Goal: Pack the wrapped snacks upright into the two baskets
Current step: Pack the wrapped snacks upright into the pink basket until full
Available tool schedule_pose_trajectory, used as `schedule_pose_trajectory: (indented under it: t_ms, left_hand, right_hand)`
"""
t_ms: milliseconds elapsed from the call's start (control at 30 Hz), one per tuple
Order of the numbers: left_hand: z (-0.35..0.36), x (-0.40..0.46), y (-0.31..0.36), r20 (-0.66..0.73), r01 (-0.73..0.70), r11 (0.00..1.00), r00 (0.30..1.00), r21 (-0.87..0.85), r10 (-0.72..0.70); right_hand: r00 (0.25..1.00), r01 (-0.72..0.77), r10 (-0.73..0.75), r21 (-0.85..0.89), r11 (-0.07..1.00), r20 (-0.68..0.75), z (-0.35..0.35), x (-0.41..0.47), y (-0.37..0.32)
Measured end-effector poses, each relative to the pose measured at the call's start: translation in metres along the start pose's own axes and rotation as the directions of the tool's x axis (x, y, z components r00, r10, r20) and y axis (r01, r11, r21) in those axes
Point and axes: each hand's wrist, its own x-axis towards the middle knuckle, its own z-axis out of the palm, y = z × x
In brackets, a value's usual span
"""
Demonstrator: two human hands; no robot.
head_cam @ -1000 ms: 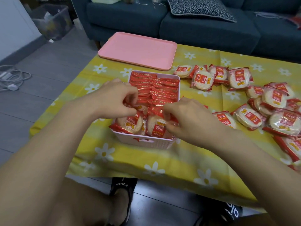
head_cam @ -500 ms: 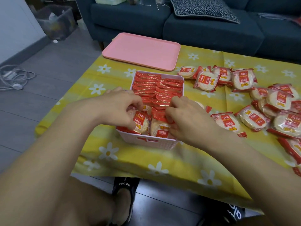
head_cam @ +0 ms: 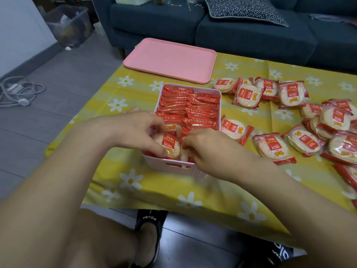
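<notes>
A pink-white basket (head_cam: 170, 167) stands on the yellow flowered tablecloth, packed with two rows of upright red-wrapped snacks (head_cam: 195, 111). At its near end my left hand (head_cam: 135, 130) is closed on a round rice-cracker packet (head_cam: 170, 145) that leans face-up in the left row. My right hand (head_cam: 210, 149) presses fingers down onto a packet in the near right corner, mostly hidden under it. Several loose snack packets (head_cam: 270, 146) lie flat on the cloth to the right. Only one basket is in view.
A pink tray (head_cam: 172, 60) lies at the table's far edge, before a dark blue sofa (head_cam: 251, 35). One loose packet (head_cam: 233, 128) rests against the basket's right wall. My sandalled feet show under the table's near edge. Cables lie on the floor at left.
Both hands have sunk lower into the basket's near end, pushing the front packets down. The view has shifted a little, so the basket sits slightly further right in the frame.
</notes>
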Motion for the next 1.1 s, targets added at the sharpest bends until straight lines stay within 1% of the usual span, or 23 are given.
schedule_pose_trajectory:
  t_ms: [67,100,200,267,333,467,600,700,833,933,1100]
  left_hand:
    - [0.002,0.004,0.003,-0.046,-0.005,0.996,0.999,0.088,0.009]
    - [0.003,0.007,0.007,-0.061,-0.005,0.989,0.998,0.149,0.014]
    - [0.008,0.014,0.016,-0.061,0.010,0.955,0.998,0.298,0.009]
    - [0.009,0.019,0.019,-0.050,0.041,0.935,0.998,0.352,-0.025]
    - [0.011,0.023,0.022,-0.040,0.059,0.923,0.998,0.379,-0.047]
    - [0.009,0.025,0.026,-0.049,0.056,0.936,0.998,0.346,-0.042]
    - [0.007,0.019,0.024,-0.053,0.025,0.954,0.999,0.298,-0.010]
    - [0.009,0.014,0.025,-0.075,0.015,0.949,0.997,0.315,0.009]
    - [0.008,0.018,0.026,-0.063,0.061,0.928,0.997,0.368,-0.040]
    - [0.007,0.020,0.029,-0.039,0.055,0.921,0.998,0.385,-0.043]
    - [0.003,0.019,0.019,-0.054,0.048,0.954,0.998,0.295,-0.033]
  right_hand:
    - [1.000,-0.022,0.021,-0.014,1.000,-0.016,-0.002,0.001,-0.001]
    - [0.999,-0.017,0.018,0.005,1.000,-0.039,-0.003,0.002,-0.003]
    - [0.994,0.014,0.006,0.175,0.984,-0.112,-0.005,0.006,-0.011]
    - [0.989,0.005,0.037,0.279,0.960,-0.143,-0.003,0.008,-0.014]
    - [0.987,-0.018,0.070,0.334,0.942,-0.144,-0.001,0.010,-0.014]
    - [0.986,-0.053,0.104,0.353,0.934,-0.128,0.003,0.011,-0.008]
    - [0.975,-0.090,0.158,0.373,0.923,-0.156,0.004,0.014,-0.004]
    - [0.965,-0.142,0.220,0.418,0.897,-0.144,0.004,0.017,-0.001]
    - [0.973,-0.127,0.194,0.414,0.902,-0.123,0.003,0.017,-0.003]
    - [0.976,-0.117,0.176,0.375,0.920,-0.126,0.001,0.017,-0.003]
    - [0.970,-0.140,0.208,0.411,0.901,-0.124,-0.001,0.018,-0.002]
